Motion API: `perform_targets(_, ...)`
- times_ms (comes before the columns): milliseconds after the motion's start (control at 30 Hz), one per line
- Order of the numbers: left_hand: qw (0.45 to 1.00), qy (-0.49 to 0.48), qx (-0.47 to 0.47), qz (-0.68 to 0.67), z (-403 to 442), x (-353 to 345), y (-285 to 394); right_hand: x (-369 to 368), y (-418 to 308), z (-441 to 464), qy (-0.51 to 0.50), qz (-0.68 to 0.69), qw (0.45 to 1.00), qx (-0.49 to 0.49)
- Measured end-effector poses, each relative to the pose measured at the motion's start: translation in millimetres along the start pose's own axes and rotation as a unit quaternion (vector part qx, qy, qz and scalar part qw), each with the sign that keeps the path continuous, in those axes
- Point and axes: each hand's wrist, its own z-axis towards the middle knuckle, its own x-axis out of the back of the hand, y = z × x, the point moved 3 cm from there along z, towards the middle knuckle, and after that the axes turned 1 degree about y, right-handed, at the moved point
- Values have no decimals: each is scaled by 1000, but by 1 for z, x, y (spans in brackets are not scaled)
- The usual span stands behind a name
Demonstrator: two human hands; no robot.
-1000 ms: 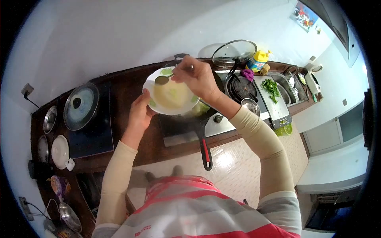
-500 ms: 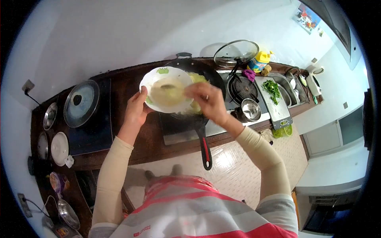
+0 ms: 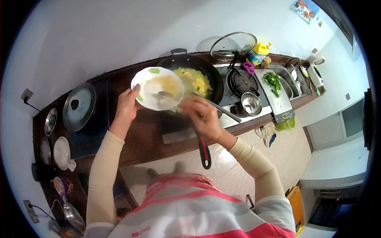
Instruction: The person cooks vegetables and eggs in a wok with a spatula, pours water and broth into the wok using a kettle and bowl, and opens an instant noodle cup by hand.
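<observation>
Currently, the bowl (image 3: 149, 97) is located at the upper centre of the frame, raised above the counter (image 3: 135, 146). Its position relative to each grip is as follows.

Left grip (image 3: 127, 105): closed on the left edge of the bowl, with the thumb over the rim. The bowl extends from this grip toward the right of the frame and is tilted toward the pan (image 3: 216, 85). A pale yellow liquid (image 3: 168, 84) lies in the right part of the bowl; the white inner surface shows at the left.

Right grip (image 3: 204, 117): fingers curled around the spoon (image 3: 164, 94), the handle of which is blurred near the fingertips. The head of the spoon is inside the bowl, to the upper left of this grip. The bowl is thus between the two grips, nearer the left.

The pan is to the right of the bowl, its left side partly covered by the bowl. It contains yellow and green food (image 3: 192, 79). A metal rod (image 3: 226, 111) slants down from the pan to the right, just above the right grip. The pan handle (image 3: 204, 150) points toward the bottom of the frame.
</observation>
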Motion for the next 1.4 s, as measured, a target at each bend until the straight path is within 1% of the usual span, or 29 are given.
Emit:
perform_targets(33,1000,6,-2,19,3,0,2,4,12,2,25,42,998,-34)
perform_targets(133,994,7,-27,109,16,2,5,16,35,3,123,126,982,-73)
perform_targets(167,988,3,-37,150,22,0,6,20,34,4,133,142,975,-105)
perform_targets(200,981,-2,-47,190,28,-3,7,21,39,3,116,112,982,-95)
perform_targets(233,969,4,-97,229,46,0,0,20,48,0,100,82,988,-86)
perform_targets(267,952,8,-117,282,51,-5,4,21,49,0,84,51,992,-76)
perform_targets(300,932,11,-138,334,54,-10,8,20,42,-3,64,38,993,-87)
perform_targets(333,909,14,-157,386,56,-16,9,14,39,-2,57,19,998,-36)
perform_targets(367,900,41,-206,383,55,-25,12,7,32,-4,44,24,998,-28)
perform_targets(400,874,35,-223,429,62,-29,14,-4,29,-6,39,22,999,-2)
perform_targets(433,862,32,-231,450,67,-34,13,-15,25,-9,25,54,998,-15)
perform_targets(467,849,31,-239,470,63,-43,20,-19,21,-10,37,38,998,31)
perform_targets(500,805,13,-256,535,60,-52,29,-24,27,-12,32,31,999,13)
perform_targets(533,768,11,-252,588,56,-61,36,-27,37,-15,27,26,999,-3)
perform_targets(600,745,-10,-283,604,59,-70,42,-19,50,-14,52,-21,997,-52)
perform_targets(633,730,-8,-279,624,60,-76,46,-14,53,-15,60,4,994,-88)
perform_targets(700,700,-4,-264,664,57,-89,52,-8,41,-12,95,37,994,-23)
perform_targets(733,696,-18,-273,664,56,-95,52,-6,37,-14,115,51,992,5)
perform_targets(767,692,-33,-282,664,56,-103,51,-8,37,-16,109,60,992,7)
perform_targets(867,670,-65,-304,674,48,-128,54,-9,54,-26,95,-39,993,-57)
perform_targets(900,661,-72,-308,681,46,-133,56,-7,55,-28,92,-32,991,-91)
perform_targets(1000,621,-94,-295,720,56,-144,56,10,41,-18,133,-73,988,15)
perform_targets(1033,626,-110,-301,711,53,-146,56,11,45,-12,123,-118,985,32)
perform_targets(1100,639,-137,-321,686,46,-157,60,15,52,-3,103,-118,987,45)
perform_targets(1133,630,-131,-327,692,47,-159,60,15,54,-1,91,-117,988,53)
perform_targets(1267,597,-118,-341,717,35,-166,60,3,65,-21,-28,-178,983,-21)
perform_targets(1367,573,-113,-392,711,27,-169,56,5,46,-22,85,-145,985,37)
perform_targets(1400,569,-122,-420,696,25,-168,52,4,43,-21,109,-149,983,24)
